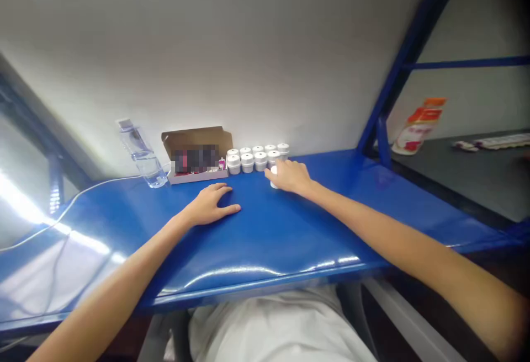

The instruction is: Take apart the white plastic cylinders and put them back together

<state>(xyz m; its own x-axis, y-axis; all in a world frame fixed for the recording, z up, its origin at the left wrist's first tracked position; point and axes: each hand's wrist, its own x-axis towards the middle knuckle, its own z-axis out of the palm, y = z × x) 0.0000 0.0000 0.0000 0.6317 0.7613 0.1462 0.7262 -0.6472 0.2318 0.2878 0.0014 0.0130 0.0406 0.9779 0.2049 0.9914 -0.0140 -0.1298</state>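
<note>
My right hand (292,176) is closed around a small white jar (274,176), held at the front right of a double row of similar white lidded jars (247,162). The fingers cover much of the held jar. To the left, my left hand (213,204) lies on the blue table (265,235), fingers and thumb apart, holding nothing. Just beyond that hand is an open cardboard box (199,176) with its lid raised; its contents are partly blurred out, with a small pink item at the right end.
A clear plastic bottle (147,160) stands left of the box, near a white cable (78,195) running off left. Blue metal frame posts (385,130) rise at the right. Beyond them, an orange-capped bottle (418,127) sits on a dark surface.
</note>
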